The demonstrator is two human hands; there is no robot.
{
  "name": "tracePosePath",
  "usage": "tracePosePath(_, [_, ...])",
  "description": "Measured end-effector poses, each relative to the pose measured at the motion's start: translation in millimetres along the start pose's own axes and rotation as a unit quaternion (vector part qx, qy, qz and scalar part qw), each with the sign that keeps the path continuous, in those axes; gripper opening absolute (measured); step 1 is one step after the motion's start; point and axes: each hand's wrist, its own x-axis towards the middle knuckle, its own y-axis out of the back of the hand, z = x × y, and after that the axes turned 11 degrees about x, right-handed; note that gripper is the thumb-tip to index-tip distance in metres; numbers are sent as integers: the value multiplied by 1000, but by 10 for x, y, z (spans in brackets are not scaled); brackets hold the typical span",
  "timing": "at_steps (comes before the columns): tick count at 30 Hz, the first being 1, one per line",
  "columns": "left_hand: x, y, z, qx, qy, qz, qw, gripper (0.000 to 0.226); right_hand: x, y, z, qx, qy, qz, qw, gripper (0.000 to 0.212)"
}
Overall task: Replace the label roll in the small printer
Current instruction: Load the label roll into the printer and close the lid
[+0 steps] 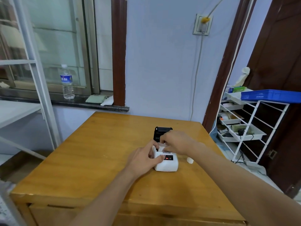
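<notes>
A small white printer (167,165) sits on the wooden table (91,160), its black lid (160,132) tipped up open at the back. My left hand (143,158) grips the printer's left side, thumb resting on its top near the red button. My right hand (175,141) reaches into the open paper bay from above, fingers bent down on something white (161,148) inside; whether that is a label roll I cannot tell. A small white cylinder (189,160), maybe a roll, stands on the table just right of the printer.
A water bottle (67,82) and a folded cloth (95,99) rest on the windowsill at the back left. A white wire rack (254,126) with trays and a blue crate (272,95) stands to the right of the table.
</notes>
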Motion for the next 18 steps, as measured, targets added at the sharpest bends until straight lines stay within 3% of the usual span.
tracePosePath(4, [-5,7,9,-21,10,-1,1000,39,-8,15,39,28,-24,-13,999,28])
tracePosePath(11, [-5,10,37,-30,32,-2,999,48,-31,-64,-15,-10,-39,28,999,21])
tracePosePath(18, [-13,26,45,-26,46,0,999,55,-149,-32,-22,1,-43,43,998,28])
